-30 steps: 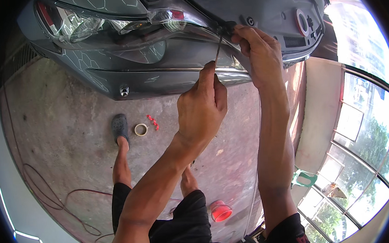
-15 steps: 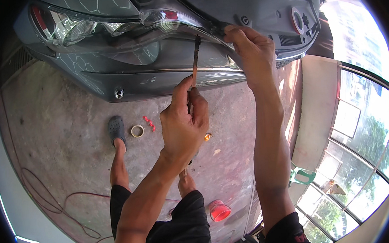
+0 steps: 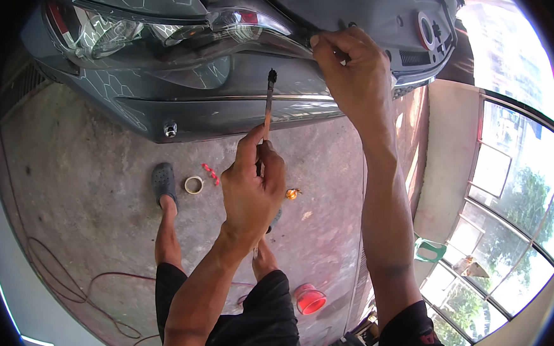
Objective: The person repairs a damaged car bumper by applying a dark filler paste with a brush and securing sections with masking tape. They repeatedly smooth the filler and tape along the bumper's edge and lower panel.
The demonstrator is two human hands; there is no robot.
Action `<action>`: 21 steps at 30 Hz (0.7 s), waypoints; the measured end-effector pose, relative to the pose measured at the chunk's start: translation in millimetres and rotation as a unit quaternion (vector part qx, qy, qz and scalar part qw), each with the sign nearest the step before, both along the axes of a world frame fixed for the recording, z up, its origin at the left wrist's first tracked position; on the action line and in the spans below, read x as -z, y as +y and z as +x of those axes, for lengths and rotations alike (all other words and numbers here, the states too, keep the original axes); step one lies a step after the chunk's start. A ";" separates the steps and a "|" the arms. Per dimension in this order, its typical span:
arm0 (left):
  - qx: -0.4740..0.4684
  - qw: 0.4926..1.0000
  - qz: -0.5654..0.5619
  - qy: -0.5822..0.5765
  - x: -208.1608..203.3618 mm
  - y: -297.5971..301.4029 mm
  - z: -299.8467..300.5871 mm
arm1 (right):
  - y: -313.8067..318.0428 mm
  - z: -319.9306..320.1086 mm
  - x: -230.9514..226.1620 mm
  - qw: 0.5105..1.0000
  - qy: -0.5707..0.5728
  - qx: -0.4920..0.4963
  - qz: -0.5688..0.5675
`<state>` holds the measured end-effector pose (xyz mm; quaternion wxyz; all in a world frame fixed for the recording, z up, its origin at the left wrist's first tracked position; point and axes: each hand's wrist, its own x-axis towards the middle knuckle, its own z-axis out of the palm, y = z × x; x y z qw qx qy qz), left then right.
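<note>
You kept your left hand [image 3: 253, 190] closed on the thin brush [image 3: 268, 104] while your right hand [image 3: 353, 73] pinched the bumper's [image 3: 222, 106] edge, steadying it.

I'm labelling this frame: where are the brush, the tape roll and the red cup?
Brush [image 3: 267, 105], head view, on its wooden handle.
Tape roll [image 3: 193, 185], head view, on its ring.
Red cup [image 3: 309, 299], head view, on its rim.

**Colours around the grey car bumper**

Your left hand [image 3: 253, 193] holds a tan-handled brush [image 3: 268, 104] with a black tip. The bumper [image 3: 222, 106] is dark grey, traced with pale web-like lines. On the grey-brown concrete floor [image 3: 88, 203] lie a cream tape roll [image 3: 193, 184], small red pieces [image 3: 212, 174] and a red container [image 3: 310, 299].
</note>
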<state>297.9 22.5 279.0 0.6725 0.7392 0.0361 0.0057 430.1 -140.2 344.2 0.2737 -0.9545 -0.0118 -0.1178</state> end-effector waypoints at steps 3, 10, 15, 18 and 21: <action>-0.008 1.000 0.009 -0.001 5.3 3.0 -4.4 | -2.7 -2.0 1.9 0.999 -0.016 -0.028 -0.012; -0.003 1.000 0.022 0.012 15.8 8.2 -16.0 | -14.1 -5.7 12.6 0.994 -0.071 -0.084 -0.020; 0.010 0.999 0.036 0.014 18.1 11.2 -19.8 | -15.0 -7.6 12.2 0.995 -0.057 -0.082 -0.016; 0.019 0.999 0.029 0.027 17.1 11.6 -20.3 | -11.2 -8.5 10.3 0.996 -0.057 -0.070 -0.005; 0.003 1.000 0.008 0.000 15.5 8.5 -16.9 | -4.1 -4.8 9.4 0.996 -0.071 -0.048 -0.014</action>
